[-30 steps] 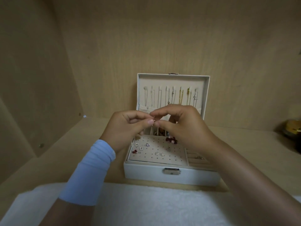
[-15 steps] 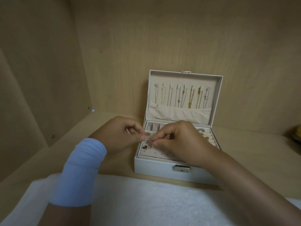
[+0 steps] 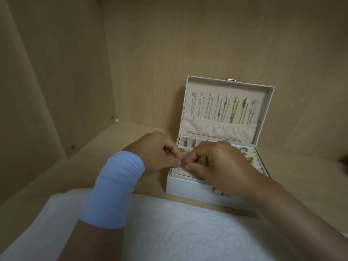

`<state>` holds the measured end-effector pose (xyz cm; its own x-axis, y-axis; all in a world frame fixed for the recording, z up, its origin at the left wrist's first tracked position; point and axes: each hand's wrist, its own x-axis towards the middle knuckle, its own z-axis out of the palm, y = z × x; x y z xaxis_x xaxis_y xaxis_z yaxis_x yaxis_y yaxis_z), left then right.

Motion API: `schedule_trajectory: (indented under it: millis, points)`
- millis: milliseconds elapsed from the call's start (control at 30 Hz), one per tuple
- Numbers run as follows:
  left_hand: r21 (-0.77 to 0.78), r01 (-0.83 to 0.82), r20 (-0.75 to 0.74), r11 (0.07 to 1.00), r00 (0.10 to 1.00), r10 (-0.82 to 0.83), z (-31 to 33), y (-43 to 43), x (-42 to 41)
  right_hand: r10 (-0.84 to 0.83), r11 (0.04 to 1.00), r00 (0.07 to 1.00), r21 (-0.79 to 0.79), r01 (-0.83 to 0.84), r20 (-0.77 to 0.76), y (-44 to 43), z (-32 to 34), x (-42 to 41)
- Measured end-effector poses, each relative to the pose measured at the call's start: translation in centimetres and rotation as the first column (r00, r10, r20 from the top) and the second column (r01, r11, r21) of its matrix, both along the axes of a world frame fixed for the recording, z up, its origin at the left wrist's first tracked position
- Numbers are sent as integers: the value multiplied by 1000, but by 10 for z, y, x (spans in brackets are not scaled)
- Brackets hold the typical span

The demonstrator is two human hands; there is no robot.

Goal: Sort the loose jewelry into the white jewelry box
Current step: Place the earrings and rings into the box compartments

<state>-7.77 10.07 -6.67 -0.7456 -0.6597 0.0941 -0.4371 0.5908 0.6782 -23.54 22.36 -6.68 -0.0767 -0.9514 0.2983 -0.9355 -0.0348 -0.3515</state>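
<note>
Two hands meet over the box [image 3: 180,187], front-left corner. Left hand [image 3: 156,151] and right hand [image 3: 220,162] each pinch, thumb to forefinger, one tiny metal piece [image 3: 181,166] just above the holed pad [image 3: 178,171]. Lid [image 3: 195,87] up, chains [image 3: 233,112] hanging.

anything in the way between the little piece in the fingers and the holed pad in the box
Nothing visible does. The left hand and right hand pinch the small piece just above the front-left corner of the holed pad. The right hand hides most of the pad.
</note>
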Motion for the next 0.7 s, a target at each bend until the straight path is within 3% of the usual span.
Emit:
schedule_trajectory:
  millis: [67,167,200,267,333,400,467,533,700]
  points:
    - [6,9,-52,1000,999,-9,1,1,-1,-57,997,970,-37,68,238,-2,0,0]
    - [37,8,-195,999,981,-1,3,2,-3,-31,992,696,-66,112,717,-2,12,1]
    - [44,8,-215,999,977,2,4,3,-3,-24,994,612,-49,103,791,-1,17,1]
    - [48,18,-201,999,980,-9,3,3,-3,-24,997,543,-21,76,840,1,21,-1]
    - [46,34,-150,998,988,-27,2,3,-3,-26,997,587,-20,72,809,0,17,-4]
    - [36,39,-88,999,995,-36,2,3,-2,-20,998,713,-26,54,701,-1,10,-5]
    - [14,34,-32,999,999,-34,2,3,-2,6,1000,859,-24,7,511,-1,3,-4]
    - [8,34,1,999,999,-34,2,3,-2,32,999,949,-14,-29,314,0,-2,-2]
    - [5,28,18,1000,999,-28,0,2,-1,82,990,997,-111,-83,-17,-2,-7,0]
